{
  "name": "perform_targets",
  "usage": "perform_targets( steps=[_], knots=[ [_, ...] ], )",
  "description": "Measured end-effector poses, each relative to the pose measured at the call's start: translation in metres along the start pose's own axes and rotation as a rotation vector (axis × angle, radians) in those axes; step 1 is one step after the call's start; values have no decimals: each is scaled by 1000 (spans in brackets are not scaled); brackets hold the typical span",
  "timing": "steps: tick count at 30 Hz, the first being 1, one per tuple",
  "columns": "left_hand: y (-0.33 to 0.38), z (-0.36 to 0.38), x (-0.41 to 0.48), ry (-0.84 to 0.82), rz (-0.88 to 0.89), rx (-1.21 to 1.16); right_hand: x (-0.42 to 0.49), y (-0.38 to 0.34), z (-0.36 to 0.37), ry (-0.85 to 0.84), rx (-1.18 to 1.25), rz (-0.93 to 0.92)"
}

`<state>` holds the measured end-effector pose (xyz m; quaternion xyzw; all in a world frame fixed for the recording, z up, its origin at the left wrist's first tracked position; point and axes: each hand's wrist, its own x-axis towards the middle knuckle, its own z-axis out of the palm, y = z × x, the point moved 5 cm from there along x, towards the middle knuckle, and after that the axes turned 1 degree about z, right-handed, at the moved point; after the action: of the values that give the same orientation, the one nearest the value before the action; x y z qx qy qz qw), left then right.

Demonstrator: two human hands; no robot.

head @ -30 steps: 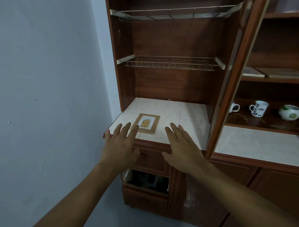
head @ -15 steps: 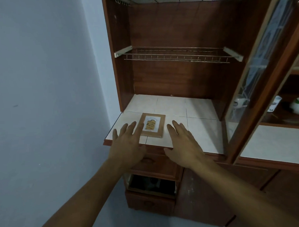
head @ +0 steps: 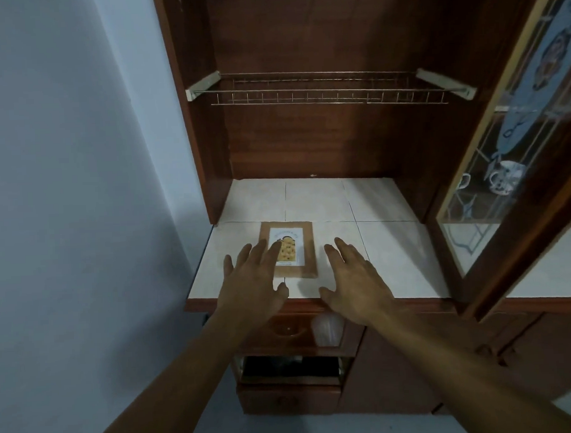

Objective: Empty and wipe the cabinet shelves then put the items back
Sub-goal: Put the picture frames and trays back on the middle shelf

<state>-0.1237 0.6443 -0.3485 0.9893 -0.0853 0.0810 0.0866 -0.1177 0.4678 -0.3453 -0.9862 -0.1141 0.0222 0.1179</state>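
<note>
A brown paper packet [head: 301, 245] with a white label and a yellow picture lies flat on the white tiled shelf [head: 368, 199] of a dark wooden cabinet. My left hand [head: 251, 283] is spread open, its fingertips over the packet's left edge. My right hand [head: 352, 279] is spread open just right of the packet, above the tiles near the front edge. Neither hand holds anything. Above the shelf hangs a bare wire rack [head: 327, 90].
The glass cabinet door [head: 516, 147] stands open at the right, with white mugs [head: 503, 180] seen through it. Below the shelf a drawer [head: 292, 330] sits pulled out with a pale cup in it. A blue-grey wall [head: 80, 192] closes the left side.
Both hands have moved forward over the tiled shelf toward the packet. The view has come closer and tilted down, so the upper rack has left the frame.
</note>
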Motion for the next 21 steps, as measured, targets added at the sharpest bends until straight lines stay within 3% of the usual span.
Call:
perform_targets(
  steps=[11, 21],
  knots=[
    [-27, 45, 48, -24, -17, -115, 61, -4, 28, -26, 125, 0],
    [-56, 71, 80, -23, -31, -264, 91, -9, 47, 1, 272, 140]
  ],
)
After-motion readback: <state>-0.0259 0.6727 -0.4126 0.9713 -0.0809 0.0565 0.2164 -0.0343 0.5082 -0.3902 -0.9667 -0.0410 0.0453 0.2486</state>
